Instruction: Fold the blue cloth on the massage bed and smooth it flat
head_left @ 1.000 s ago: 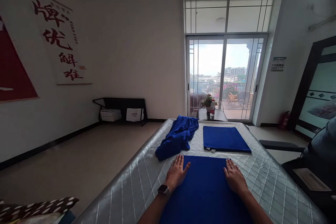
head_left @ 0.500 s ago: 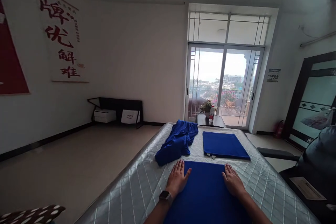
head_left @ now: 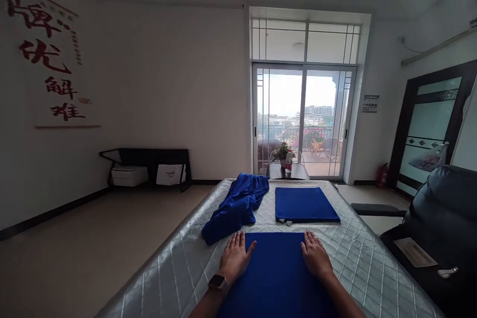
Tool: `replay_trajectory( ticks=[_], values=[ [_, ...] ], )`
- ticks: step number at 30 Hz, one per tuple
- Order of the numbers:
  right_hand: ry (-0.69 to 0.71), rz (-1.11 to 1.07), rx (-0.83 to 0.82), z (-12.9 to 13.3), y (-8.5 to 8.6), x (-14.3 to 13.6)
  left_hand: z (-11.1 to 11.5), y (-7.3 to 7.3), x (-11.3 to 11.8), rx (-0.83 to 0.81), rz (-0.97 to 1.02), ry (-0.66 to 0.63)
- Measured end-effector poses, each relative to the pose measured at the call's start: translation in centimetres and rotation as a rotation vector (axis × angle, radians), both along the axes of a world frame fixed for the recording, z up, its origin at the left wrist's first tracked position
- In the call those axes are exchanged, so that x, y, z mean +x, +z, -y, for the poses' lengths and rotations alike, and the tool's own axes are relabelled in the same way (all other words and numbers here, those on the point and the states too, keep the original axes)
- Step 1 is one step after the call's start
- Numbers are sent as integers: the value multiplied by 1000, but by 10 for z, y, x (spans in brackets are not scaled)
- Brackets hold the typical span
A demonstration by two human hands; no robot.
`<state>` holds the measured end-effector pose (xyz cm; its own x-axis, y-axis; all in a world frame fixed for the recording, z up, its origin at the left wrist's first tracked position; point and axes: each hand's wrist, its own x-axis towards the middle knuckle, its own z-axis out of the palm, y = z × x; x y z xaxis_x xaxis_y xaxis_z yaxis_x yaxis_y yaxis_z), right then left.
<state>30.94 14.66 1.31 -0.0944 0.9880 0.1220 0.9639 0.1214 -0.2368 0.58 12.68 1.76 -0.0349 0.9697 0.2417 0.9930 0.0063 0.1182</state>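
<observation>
A blue cloth (head_left: pixel 278 278) lies flat and smooth right in front of me, its near end cut off by the bottom of the view. My left hand (head_left: pixel 235 254) rests open on its left far corner, fingers pointing away and thumb out to the right; a watch (head_left: pixel 216 281) is on that wrist. On the opposite corner my right hand (head_left: pixel 315 253) lies flat, fingers stretched out. Beyond, to the right, is a folded blue cloth (head_left: pixel 306 203) with small white tags at its near edge. A crumpled blue cloth (head_left: pixel 238 206) lies further left.
All the cloths lie on a silver quilted surface (head_left: pixel 171 278). Past its far edge stands a small table (head_left: pixel 274 172) with a bottle (head_left: pixel 288 161) and a potted plant (head_left: pixel 282 154). At right is a black armchair (head_left: pixel 447 218) with a paper on it. A black bench (head_left: pixel 139 159) stands against the wall.
The view has turned slightly right, so everything sits further left in it. Both hands stay flat on the far corners of the near blue cloth.
</observation>
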Motion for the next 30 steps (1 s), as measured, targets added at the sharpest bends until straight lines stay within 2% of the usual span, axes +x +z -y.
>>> replay_trajectory(
  ticks=[3, 6, 9, 11, 13, 15, 17, 21, 26, 28, 30],
  values=[
    [-3, -11, -1, 0, 0, 0, -4, 11, 41, -3, 17, -78],
    [7, -2, 0, 1, 2, 2, -6, 16, 107, -39, 78, -328],
    [46, 36, -1, 3, 1, 5, -10, 11, 169, -9, 127, -518],
    [75, 57, 9, 4, 0, 7, -11, 5, 193, 3, 166, -548],
    [83, 57, 18, 4, -1, 7, -12, -1, 201, -16, 194, -505],
    [60, 38, 14, 3, 0, 6, -12, -4, 191, -37, 192, -433],
    [26, 22, 2, 2, 1, 4, -11, -4, 170, -42, 165, -366],
    [2, 24, -7, 0, 3, 0, -11, -6, 102, -39, 106, -220],
    [-5, 32, 23, 3, 3, 0, -6, -16, 10, -28, 54, -56],
    [-9, 31, 45, 6, 5, -1, 1, -18, -16, -20, 39, -27],
    [-17, 28, 62, 11, 10, -3, 12, -13, -32, 2, 19, -1]
  ],
)
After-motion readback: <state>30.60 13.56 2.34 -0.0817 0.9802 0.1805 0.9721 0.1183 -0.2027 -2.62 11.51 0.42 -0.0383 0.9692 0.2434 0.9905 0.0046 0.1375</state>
